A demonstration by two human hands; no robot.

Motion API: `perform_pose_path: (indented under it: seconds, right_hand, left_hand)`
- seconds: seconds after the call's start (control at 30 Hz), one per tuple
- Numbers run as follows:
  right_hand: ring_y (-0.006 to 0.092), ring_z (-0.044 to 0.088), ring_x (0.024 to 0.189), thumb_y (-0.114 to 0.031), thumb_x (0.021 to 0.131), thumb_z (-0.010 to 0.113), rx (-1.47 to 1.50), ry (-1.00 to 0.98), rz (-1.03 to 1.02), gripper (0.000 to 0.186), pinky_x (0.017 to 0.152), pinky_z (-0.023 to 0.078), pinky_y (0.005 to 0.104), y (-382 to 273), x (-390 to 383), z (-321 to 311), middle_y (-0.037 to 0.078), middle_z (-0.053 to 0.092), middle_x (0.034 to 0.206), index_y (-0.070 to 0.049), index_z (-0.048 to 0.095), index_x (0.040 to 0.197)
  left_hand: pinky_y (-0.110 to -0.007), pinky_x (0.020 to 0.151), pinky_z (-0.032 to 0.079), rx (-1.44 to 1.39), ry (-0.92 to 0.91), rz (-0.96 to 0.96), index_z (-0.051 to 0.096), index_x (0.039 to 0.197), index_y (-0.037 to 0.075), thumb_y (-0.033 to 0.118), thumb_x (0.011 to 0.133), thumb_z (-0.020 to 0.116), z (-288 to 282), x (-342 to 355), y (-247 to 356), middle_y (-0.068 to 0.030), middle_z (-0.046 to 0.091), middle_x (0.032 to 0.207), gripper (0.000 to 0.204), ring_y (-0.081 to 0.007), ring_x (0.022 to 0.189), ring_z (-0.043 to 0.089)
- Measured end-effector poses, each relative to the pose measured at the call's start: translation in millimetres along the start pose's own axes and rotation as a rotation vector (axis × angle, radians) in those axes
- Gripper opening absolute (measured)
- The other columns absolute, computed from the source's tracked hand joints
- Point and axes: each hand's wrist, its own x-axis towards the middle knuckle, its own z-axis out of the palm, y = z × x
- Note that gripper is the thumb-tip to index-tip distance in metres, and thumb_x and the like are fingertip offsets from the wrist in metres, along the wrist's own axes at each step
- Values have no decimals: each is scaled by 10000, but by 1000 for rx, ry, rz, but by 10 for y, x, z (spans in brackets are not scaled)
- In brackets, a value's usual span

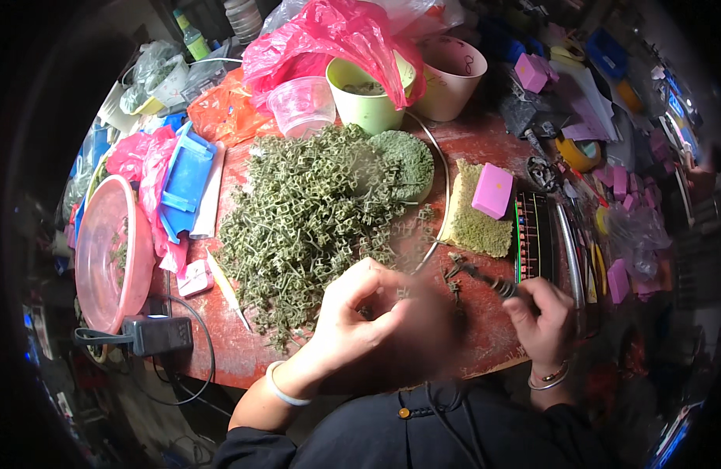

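A large heap of small grey-green pieces (306, 211), many with square open loops, covers the middle of the red table. In front of its near right side is my left hand (356, 309), thumb and forefinger curled into a pinch. A tiny greenish looped piece (403, 292) shows at the fingertips, partly lost in a smear. My right hand (544, 316) is closed around a slim dark tool (485, 277) that points left; its kind is unclear. Below the tool's tip lie a few dark green bits (454, 291). A pink block (493, 191) rests on a yellow-green sponge-like pad (476, 223).
Beyond the heap stand a light green tub (368, 109), a white bucket (452, 86) and a pink plastic bag (329, 47). To the left are a pink basin (103, 258), blue tray (187, 180) and black power pack (161, 336). A white cable (441, 156) crosses the table.
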Motion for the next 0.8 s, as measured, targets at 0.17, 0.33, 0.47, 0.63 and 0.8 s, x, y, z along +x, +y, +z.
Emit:
perform_pose_path:
  seconds: [0.17, 0.33, 0.47, 0.63, 0.8]
  right_hand:
    - [225, 556, 495, -411, 825, 794, 62, -117, -132, 416, 459, 419, 343, -72, -26, 125, 53, 536, 611, -48, 599, 768]
    - [229, 535, 513, -414, 826, 782, 48, -104, -123, 436, 477, 395, 336, -81, -52, 191, 62, 523, 610, -30, 590, 746]
    - [234, 533, 511, -411, 822, 785, 33, -110, -131, 439, 474, 393, 337, -76, -54, 193, 63, 518, 606, -31, 584, 738]
    - [237, 532, 509, -414, 823, 783, 40, -109, -126, 442, 473, 391, 340, -74, -53, 205, 65, 517, 604, -34, 577, 728]
    - [238, 527, 504, -413, 824, 782, 29, -110, -132, 445, 471, 388, 345, -66, -50, 206, 64, 513, 600, -37, 572, 715]
  left_hand:
    - [-187, 656, 423, 8, -6, 3, 704, 1046, 32, -30, 835, 723, -10, -7, -13, -3, 579, 953, 221, -40, 774, 530]
    - [-191, 658, 432, 21, -13, 9, 708, 1044, 34, -34, 831, 718, -13, -6, -11, -7, 587, 959, 224, -49, 805, 546]
    - [-192, 662, 438, 47, -15, 18, 711, 1042, 34, -30, 828, 725, -17, -10, 1, -9, 588, 959, 224, -54, 815, 553]
    - [-195, 665, 437, 34, -17, 8, 710, 1042, 33, -25, 827, 733, -12, -12, -8, -10, 586, 958, 225, -56, 810, 550]
    - [-196, 668, 434, 37, -18, 12, 709, 1044, 34, -25, 828, 734, -11, -10, -3, -8, 581, 955, 225, -56, 807, 547]
